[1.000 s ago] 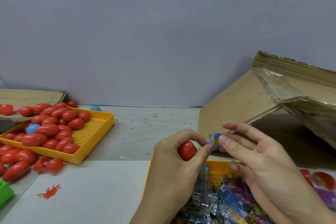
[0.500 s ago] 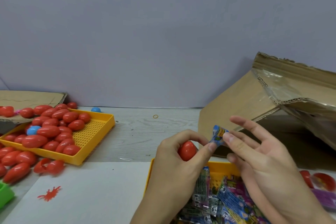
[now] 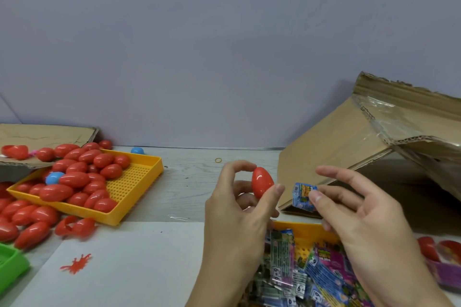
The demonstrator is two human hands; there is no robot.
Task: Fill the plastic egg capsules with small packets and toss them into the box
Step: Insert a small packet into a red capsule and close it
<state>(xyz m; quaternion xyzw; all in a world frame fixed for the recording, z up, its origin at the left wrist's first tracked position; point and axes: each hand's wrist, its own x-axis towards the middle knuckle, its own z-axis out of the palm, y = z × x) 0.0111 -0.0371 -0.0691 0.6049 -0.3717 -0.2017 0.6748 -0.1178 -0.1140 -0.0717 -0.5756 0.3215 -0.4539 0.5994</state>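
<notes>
Red capsule: a red plastic egg capsule [image 3: 260, 181] was pinched between the thumb and fingers of the left hand [image 3: 234, 209], pointed end up, above the desk [image 3: 189, 182].
Left hand: curled round the capsule, grasping it.
Right hand: the right hand [image 3: 359, 212] pinched a small folded blue packet [image 3: 303, 193] between thumb and fingertip, the other fingers spread loosely.
Packet and capsule: just beside each other, apart, the packet to the right.
Packet supply: a yellow tray [image 3: 294, 227] below both hands held a heap of printed packets [image 3: 306, 276].
Capsule supply: a second yellow tray [image 3: 139, 182] at left held many red capsules [image 3: 82, 172] and one blue one [image 3: 53, 178]; more red capsules lay on the desk beside it.
Box: a cardboard box [image 3: 349, 137] lay on its side at right, its opening facing the hands.
Other items: a green tray [image 3: 10, 264] at the lower left edge; a rubber band [image 3: 218, 160] near the wall; a white sheet [image 3: 129, 262] with a red splat shape [image 3: 76, 263].
</notes>
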